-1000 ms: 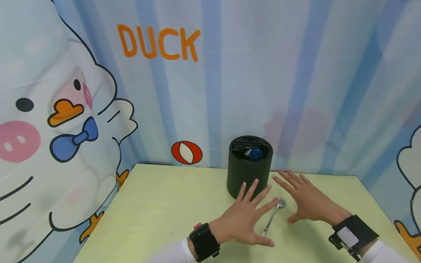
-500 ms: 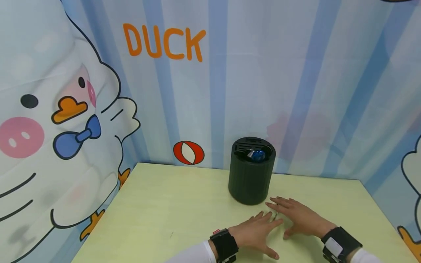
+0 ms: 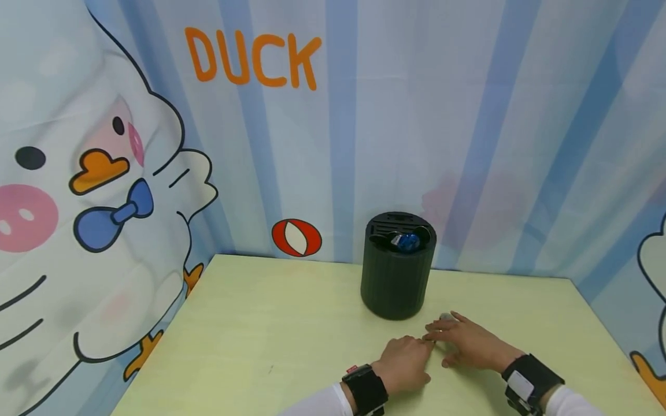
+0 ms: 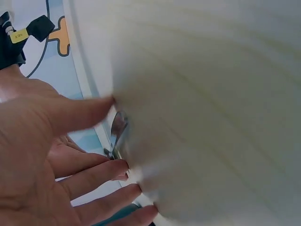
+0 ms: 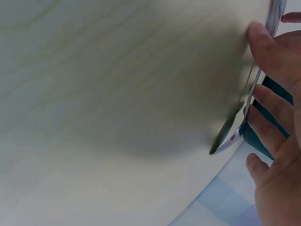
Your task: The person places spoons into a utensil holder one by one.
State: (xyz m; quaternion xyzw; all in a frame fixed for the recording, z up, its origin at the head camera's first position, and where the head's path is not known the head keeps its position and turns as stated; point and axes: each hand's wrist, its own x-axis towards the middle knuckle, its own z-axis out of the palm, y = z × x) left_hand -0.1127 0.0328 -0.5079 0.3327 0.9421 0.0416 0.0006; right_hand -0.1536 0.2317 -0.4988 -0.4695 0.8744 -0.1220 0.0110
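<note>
A metal spoon (image 5: 238,127) lies on the pale yellow table between my two hands. In the head view only its bowl (image 3: 446,316) shows plainly, beyond my right fingers; the handle is mostly hidden. My right hand (image 3: 468,342) reaches over the spoon with loosely bent fingers. In the right wrist view its fingertips (image 5: 255,109) are right at the spoon and its thumb stands near the handle. My left hand (image 3: 404,365) is on the near side, fingertips (image 4: 123,165) down at the tabletop and thumb spread away from them. The spoon shows beyond that gap in the left wrist view.
Behind the hands stands a dark green ribbed cylindrical holder (image 3: 395,286) with a slotted top and a shiny blue item (image 3: 407,241) in its opening. The table (image 3: 270,312) ends at a printed duck curtain (image 3: 385,133) at the back.
Both hands have come down and closer together at the spoon. The left hand has drawn back from in front of the holder, and its spread fingers are now bent downward.
</note>
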